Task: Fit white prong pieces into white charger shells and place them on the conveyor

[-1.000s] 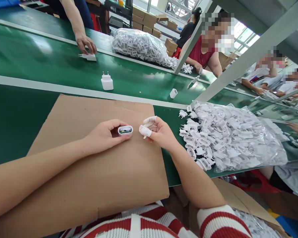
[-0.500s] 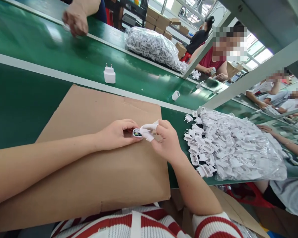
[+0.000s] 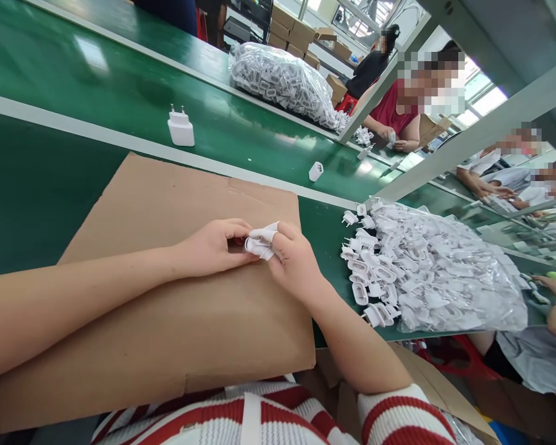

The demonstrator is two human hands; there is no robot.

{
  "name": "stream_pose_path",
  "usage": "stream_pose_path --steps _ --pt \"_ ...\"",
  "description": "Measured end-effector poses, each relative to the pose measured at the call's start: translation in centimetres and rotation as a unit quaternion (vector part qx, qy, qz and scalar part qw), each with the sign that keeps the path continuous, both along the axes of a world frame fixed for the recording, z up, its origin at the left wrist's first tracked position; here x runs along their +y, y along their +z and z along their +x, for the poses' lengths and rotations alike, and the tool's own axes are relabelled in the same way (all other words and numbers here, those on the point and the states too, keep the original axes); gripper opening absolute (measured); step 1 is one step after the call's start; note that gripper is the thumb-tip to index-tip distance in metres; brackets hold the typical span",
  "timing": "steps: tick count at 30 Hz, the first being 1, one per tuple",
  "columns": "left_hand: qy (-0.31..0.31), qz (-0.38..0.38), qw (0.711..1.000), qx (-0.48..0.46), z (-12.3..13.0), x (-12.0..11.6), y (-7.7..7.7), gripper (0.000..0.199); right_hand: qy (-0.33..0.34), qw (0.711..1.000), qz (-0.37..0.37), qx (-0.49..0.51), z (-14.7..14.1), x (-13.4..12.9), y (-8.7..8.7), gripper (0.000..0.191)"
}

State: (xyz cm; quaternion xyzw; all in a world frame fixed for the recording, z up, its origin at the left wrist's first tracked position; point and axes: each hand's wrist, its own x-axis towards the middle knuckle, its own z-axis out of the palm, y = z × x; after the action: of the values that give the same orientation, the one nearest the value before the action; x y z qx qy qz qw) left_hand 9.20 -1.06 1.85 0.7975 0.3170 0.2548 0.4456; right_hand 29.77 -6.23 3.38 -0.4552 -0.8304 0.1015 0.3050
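Over the brown cardboard sheet (image 3: 204,327), my left hand (image 3: 213,247) pinches a small white charger housing (image 3: 251,245) between thumb and fingers. My right hand (image 3: 291,259), with white covers on its thumb and fingertips, closes on the same housing from the right. The covered fingers hide most of it, so its inside cannot be made out. A white plug charger (image 3: 181,128) stands prongs up on the green belt (image 3: 134,99). Farther right on the belt is another white charger (image 3: 315,172).
A clear bag of white plug shells (image 3: 449,272) lies right of the cardboard, with loose shells (image 3: 359,269) spilling out beside it. A second full bag (image 3: 282,80) is across the belt. A slanted metal post (image 3: 389,80) rises at right. Several people sit beyond.
My right hand has moved left, its covered fingers now over the housing's open end. Both chargers on the belt have shifted left. Another person's hand at the upper left is gone from view.
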Motion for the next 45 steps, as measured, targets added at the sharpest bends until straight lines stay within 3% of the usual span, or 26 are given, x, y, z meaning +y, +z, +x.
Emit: stream_pose_path --steps 9,15,23,27,36,45 --pt "0.001 -0.001 1.0 0.005 0.1 0.1 0.2 0.033 -0.025 0.999 0.027 0.036 -0.2 0.0 -0.7 0.026" --pt "-0.003 0.005 1.0 0.007 0.0 0.1 0.1 0.034 -0.01 1.0 0.018 -0.002 -0.4 0.1 -0.4 0.022" --pt "0.006 0.006 1.0 0.013 0.2 0.0 0.3 0.038 -0.04 0.997 0.021 -0.064 -0.8 0.4 0.3 0.021" --pt "0.012 0.009 1.0 0.026 0.2 0.0 0.4 0.04 -0.045 0.995 -0.012 -0.087 -0.8 0.7 0.7 0.021" --pt "0.021 0.011 0.999 0.026 0.3 -0.2 0.6 0.035 -0.075 0.997 -0.022 -0.016 -1.0 0.7 -0.5 0.014" --pt "0.005 -0.002 1.0 0.024 0.1 0.0 0.5 0.034 -0.063 0.994 0.004 0.093 -0.6 -0.4 0.0 0.024"
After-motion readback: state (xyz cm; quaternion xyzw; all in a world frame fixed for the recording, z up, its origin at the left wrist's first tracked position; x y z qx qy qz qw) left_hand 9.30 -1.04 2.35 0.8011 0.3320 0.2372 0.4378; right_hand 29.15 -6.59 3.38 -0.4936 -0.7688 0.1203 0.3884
